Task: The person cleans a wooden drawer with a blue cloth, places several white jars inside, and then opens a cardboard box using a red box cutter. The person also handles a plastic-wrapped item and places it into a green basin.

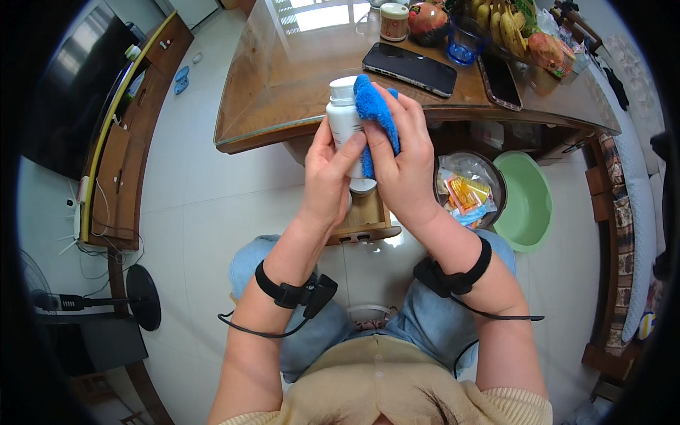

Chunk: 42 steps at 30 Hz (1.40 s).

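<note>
A white capped bottle [344, 118] is held up, slightly tilted, near the front edge of the table. My left hand [328, 175] grips its lower part, with the thumb across the front. A blue cloth [378, 114] is pinched in my right hand [406, 143] and pressed against the bottle's right side. The cloth and my fingers hide part of the bottle. Below my hands a wooden drawer [366, 215] stands pulled out. Inside it, another white container [363, 185] shows partly; my hands cover the rest.
On the glass-topped wooden table [297, 79] lie two phones [409, 69], beside a blue glass [465, 42], a lidded jar [393, 22], bananas [507, 26] and other fruit. A filled trash bin [470, 188] and a green basin [526, 202] stand right of the drawer.
</note>
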Each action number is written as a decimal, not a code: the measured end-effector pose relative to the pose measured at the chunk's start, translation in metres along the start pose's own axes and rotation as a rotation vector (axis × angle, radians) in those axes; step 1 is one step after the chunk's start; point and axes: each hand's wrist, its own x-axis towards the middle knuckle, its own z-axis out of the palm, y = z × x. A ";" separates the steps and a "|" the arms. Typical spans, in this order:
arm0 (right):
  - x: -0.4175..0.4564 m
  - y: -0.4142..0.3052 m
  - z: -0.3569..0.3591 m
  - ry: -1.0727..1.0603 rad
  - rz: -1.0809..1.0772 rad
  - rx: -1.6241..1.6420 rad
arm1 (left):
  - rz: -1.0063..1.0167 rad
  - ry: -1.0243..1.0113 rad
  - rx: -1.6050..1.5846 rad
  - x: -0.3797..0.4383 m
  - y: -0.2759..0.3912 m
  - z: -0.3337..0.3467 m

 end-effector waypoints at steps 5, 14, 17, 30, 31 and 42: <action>0.016 0.013 -0.024 -0.221 0.586 0.531 | -0.118 -0.108 0.019 -0.004 0.012 -0.007; 0.024 0.022 -0.047 -0.427 0.183 0.196 | -0.327 -0.377 0.075 0.000 0.025 -0.029; 0.023 0.019 -0.051 -0.447 0.152 0.217 | -0.266 -0.291 0.284 -0.001 0.026 -0.035; 0.008 0.012 -0.021 -0.305 0.856 0.753 | 0.726 -0.125 1.345 -0.006 0.017 -0.014; 0.012 0.012 -0.026 -0.332 0.836 0.792 | 0.480 -0.171 1.036 -0.002 0.025 -0.019; 0.025 0.016 -0.040 -0.544 0.385 0.524 | -0.460 -0.327 -0.096 -0.009 0.037 -0.039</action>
